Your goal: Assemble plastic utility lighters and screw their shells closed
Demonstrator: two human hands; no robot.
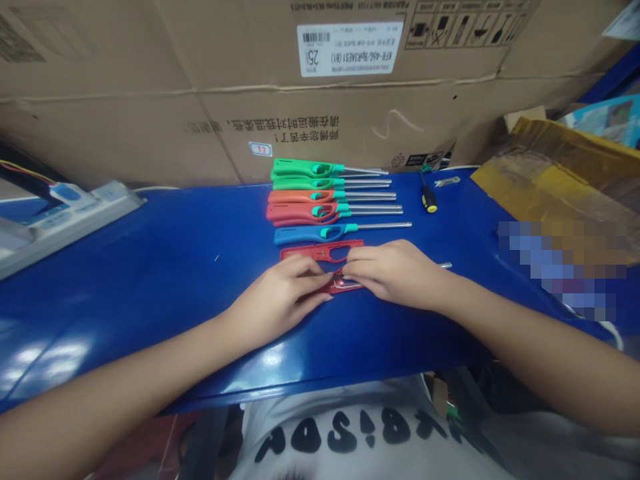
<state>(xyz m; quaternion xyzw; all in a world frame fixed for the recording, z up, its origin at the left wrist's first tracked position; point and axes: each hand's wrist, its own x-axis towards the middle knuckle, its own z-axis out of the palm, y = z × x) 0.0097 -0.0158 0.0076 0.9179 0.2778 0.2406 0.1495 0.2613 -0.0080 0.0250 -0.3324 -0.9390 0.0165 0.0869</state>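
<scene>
An opened red lighter body (345, 285) lies on the blue table, with inner parts showing and a metal tube tip (446, 265) emerging beyond my right hand. My left hand (285, 293) is closed around its left end. From the other side, my right hand (395, 270) is closed with its fingertips pinched at the body's middle; the small part under them is hidden. Just behind both hands is a loose red half shell (313, 252). Farther back, assembled long-nosed lighters lie in a row: a blue lighter (310, 234), red and orange ones, and green lighters (300, 167).
A cardboard box (150, 127) walls off the back. A black and yellow screwdriver (429, 197) lies behind right, near a small pale strip (447, 181). On the left stands a white power strip (75, 223); a taped carton (540, 180) occupies the right.
</scene>
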